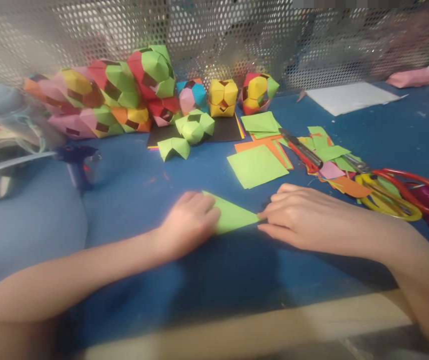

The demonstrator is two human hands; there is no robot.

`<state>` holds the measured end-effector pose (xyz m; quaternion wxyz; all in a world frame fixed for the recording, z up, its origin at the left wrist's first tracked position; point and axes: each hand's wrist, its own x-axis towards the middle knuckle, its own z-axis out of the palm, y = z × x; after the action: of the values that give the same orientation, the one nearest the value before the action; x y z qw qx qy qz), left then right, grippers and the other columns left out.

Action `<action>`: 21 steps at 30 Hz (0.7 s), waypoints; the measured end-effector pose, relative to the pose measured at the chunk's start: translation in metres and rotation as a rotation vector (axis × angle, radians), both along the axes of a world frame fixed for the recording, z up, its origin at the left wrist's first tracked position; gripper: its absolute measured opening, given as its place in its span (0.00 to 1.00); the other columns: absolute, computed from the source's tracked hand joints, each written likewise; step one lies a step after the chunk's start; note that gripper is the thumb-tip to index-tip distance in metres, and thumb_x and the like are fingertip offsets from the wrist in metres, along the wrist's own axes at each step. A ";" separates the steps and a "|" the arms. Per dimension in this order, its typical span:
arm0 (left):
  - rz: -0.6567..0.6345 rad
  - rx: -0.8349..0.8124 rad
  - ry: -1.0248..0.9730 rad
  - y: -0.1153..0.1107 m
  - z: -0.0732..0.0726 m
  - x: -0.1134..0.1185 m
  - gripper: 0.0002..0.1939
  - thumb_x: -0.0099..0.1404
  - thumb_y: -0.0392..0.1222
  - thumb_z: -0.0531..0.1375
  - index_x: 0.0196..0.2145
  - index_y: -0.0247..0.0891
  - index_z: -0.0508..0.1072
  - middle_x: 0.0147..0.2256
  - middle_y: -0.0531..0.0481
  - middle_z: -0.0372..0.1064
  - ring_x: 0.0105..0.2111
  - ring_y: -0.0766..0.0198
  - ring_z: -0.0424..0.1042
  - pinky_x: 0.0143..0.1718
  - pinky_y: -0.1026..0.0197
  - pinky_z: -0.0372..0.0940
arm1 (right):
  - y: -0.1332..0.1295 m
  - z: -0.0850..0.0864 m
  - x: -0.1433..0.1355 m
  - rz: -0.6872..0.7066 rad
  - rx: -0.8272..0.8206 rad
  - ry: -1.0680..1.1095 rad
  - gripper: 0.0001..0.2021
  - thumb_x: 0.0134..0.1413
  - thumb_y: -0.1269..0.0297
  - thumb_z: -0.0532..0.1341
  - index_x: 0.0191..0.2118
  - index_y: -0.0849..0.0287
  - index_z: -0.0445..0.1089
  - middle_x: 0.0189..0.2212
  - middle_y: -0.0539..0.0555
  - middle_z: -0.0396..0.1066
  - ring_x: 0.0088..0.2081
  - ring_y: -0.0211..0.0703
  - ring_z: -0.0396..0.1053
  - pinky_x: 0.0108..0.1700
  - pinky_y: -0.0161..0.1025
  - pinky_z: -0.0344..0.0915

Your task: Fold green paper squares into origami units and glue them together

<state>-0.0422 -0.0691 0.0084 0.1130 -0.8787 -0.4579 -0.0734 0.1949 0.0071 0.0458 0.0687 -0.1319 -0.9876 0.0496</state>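
Note:
A light green sheet of paper (233, 215), folded to a pointed triangle, lies on the blue table in front of me. My left hand (192, 222) is closed over its left end, hiding that part; the fingers are slightly blurred. At the sharp right tip, my right hand (293, 215) pinches the paper between its fingertips. Just beyond the hands lies a flat green paper square (257, 166). Farther back are a folded green paper piece (174, 148) and a green paper ball (195, 126) with openings.
Colourful folded paper balls (119, 87) stand along the perforated metal screen (214, 30). Paper scraps (330, 155), a box cutter (302, 150), yellow-handled scissors (387, 197) and red-handled scissors (417, 187) lie right. A blue glue gun (77, 160) is left; a white sheet (353, 97) lies behind.

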 end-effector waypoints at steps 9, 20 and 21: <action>-0.017 0.026 0.017 0.000 0.000 0.000 0.08 0.61 0.31 0.51 0.27 0.35 0.67 0.35 0.43 0.70 0.32 0.61 0.65 0.36 0.56 0.61 | 0.001 -0.007 -0.021 -0.008 0.067 0.282 0.11 0.59 0.72 0.51 0.35 0.62 0.72 0.38 0.58 0.74 0.37 0.43 0.67 0.39 0.40 0.61; -0.099 0.045 0.048 0.002 0.004 -0.001 0.06 0.62 0.31 0.52 0.31 0.35 0.68 0.45 0.45 0.70 0.34 0.61 0.67 0.37 0.54 0.60 | 0.003 -0.031 -0.027 0.127 0.015 0.105 0.11 0.56 0.76 0.51 0.38 0.63 0.70 0.36 0.59 0.73 0.36 0.43 0.63 0.39 0.41 0.59; -0.100 0.045 0.060 0.002 0.005 0.000 0.06 0.62 0.31 0.52 0.31 0.35 0.68 0.45 0.45 0.71 0.34 0.61 0.67 0.37 0.54 0.60 | 0.003 -0.029 -0.025 0.128 0.011 0.096 0.11 0.57 0.76 0.51 0.38 0.62 0.70 0.36 0.58 0.73 0.36 0.42 0.63 0.38 0.40 0.58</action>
<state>-0.0423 -0.0673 0.0137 0.1425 -0.8997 -0.4079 -0.0626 0.1695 0.0105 0.0169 0.1132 -0.0656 -0.9899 0.0547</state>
